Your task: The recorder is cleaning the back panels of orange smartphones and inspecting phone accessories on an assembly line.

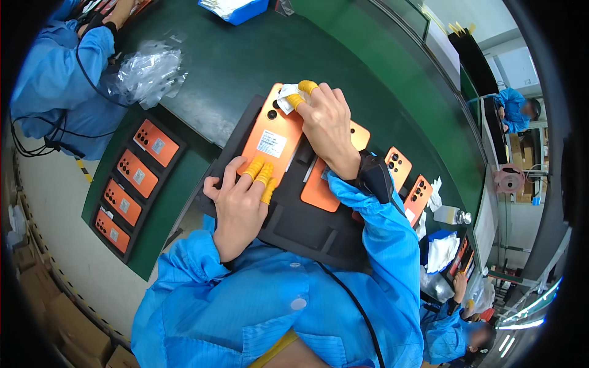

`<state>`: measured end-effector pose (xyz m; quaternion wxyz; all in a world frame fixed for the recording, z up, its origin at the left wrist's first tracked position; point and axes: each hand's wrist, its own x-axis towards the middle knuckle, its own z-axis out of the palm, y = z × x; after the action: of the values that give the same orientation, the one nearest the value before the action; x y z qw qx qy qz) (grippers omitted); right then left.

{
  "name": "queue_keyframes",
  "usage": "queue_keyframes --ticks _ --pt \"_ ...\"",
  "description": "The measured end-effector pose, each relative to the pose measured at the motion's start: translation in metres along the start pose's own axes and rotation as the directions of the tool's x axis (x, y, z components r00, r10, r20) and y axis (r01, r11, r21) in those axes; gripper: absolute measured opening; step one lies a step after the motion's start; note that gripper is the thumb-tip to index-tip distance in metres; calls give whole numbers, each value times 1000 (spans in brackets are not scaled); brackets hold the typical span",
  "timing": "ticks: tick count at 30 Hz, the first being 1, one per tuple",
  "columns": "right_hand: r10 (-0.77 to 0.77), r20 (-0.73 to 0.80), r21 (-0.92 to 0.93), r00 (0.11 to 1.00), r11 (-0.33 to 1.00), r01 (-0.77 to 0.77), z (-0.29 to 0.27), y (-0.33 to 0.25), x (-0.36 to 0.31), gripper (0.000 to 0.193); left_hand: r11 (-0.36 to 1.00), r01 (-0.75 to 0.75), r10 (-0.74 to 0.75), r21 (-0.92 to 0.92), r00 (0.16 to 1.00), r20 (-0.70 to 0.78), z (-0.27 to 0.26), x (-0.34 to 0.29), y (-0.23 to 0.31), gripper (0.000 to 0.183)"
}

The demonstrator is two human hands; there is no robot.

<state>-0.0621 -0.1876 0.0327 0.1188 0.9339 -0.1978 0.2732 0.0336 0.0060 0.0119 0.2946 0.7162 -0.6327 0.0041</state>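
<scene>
An orange phone back panel (283, 132) with a white label and dark camera rings lies at a slant on a black foam tray (294, 230). My left hand (238, 199), in yellow finger cots, rests its outstretched fingers on the panel's lower end. In my right hand (328, 119) a white wipe (288, 97) is pinched against the panel's upper end, beside the camera rings. Under and beside my right wrist a second orange panel (320, 187) lies in the same tray, partly hidden by the arm.
To the left, a black tray (173, 161) holds several orange panels. Clear plastic bags (150, 73) lie near a co-worker's blue sleeve (98, 58). A blue bin (236, 12) stands at the far edge. More orange panels (418, 197) and a bottle (451, 214) are at right.
</scene>
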Motion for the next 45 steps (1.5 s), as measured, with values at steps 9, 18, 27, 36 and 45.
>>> queue_keyframes --ticks 9,18,27,36,45 --pt "-43 86 -1 995 999 43 2 -2 -9 8 999 -29 30 19 999 -29 5 -1 -4 15" --pt "-60 84 25 995 998 58 2 -6 -9 7 999 -44 44 -2 998 -34 8 -2 -5 15" --pt "-59 125 20 990 998 57 1 -9 -1 9 999 -54 54 -1 998 -37 9 -2 -5 16" --pt "-43 63 -26 997 999 45 1 -6 0 8 998 -65 65 4 997 -29 10 -2 -5 6" --pt "-98 40 -26 994 995 99 -1 1 -5 7 997 -68 66 -26 995 -70 12 -4 -5 22"
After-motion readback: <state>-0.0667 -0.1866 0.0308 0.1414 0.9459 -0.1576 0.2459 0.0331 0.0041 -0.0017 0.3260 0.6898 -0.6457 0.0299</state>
